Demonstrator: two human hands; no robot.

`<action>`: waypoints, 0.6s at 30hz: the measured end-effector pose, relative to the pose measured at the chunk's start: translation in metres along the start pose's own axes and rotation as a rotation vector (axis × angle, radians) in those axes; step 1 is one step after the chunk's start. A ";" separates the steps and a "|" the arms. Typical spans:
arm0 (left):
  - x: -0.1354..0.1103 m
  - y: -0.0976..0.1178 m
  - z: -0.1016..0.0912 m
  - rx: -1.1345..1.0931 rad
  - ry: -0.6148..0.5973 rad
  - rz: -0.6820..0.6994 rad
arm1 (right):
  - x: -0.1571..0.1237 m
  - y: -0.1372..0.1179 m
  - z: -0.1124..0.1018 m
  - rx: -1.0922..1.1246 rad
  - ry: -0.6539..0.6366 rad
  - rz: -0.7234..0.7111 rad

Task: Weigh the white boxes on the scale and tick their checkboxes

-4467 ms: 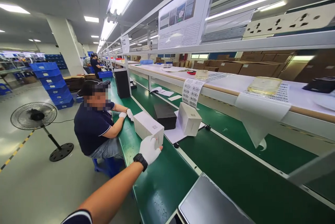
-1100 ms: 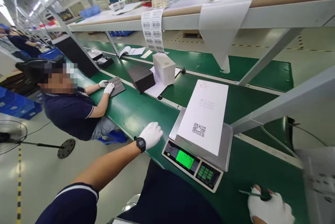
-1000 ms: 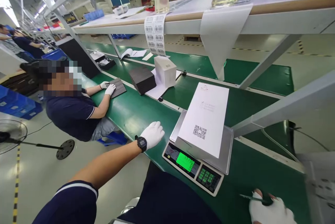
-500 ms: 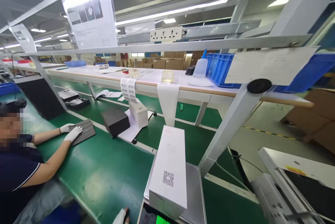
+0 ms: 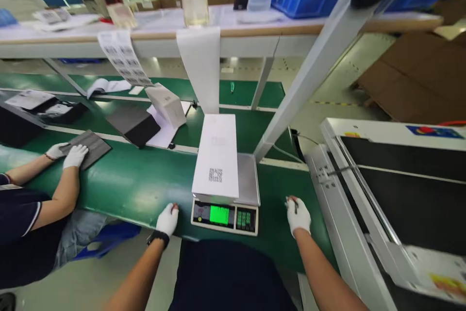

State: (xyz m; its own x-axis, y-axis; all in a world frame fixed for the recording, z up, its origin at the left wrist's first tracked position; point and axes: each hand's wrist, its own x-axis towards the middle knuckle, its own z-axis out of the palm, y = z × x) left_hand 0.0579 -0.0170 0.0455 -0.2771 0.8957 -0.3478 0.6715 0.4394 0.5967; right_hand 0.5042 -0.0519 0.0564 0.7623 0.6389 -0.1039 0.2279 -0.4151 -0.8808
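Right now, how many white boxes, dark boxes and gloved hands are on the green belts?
White boxes: 2, one on the scale, one further back
Dark boxes: 1
Gloved hands: 4, left hand, right hand, co-worker's two
Total: 7

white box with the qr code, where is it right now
In the head view the white box lies flat on the scale on the green belt, between the left hand and the right hand, touching neither.
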 end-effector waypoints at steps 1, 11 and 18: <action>0.007 0.002 -0.003 -0.010 0.006 -0.007 | -0.002 0.003 0.005 0.030 -0.012 0.029; 0.032 0.121 -0.059 -0.502 0.091 0.270 | -0.026 -0.132 0.054 0.433 -0.240 -0.141; -0.035 0.210 -0.029 -0.986 -0.098 0.233 | -0.067 -0.204 0.091 0.651 -0.412 -0.235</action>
State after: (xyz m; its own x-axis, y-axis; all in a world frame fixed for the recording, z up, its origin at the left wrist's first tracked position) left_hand 0.1886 0.0462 0.2037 -0.1250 0.9761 -0.1778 -0.1767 0.1544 0.9721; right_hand 0.3521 0.0488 0.2010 0.4243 0.9030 0.0671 -0.1410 0.1391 -0.9802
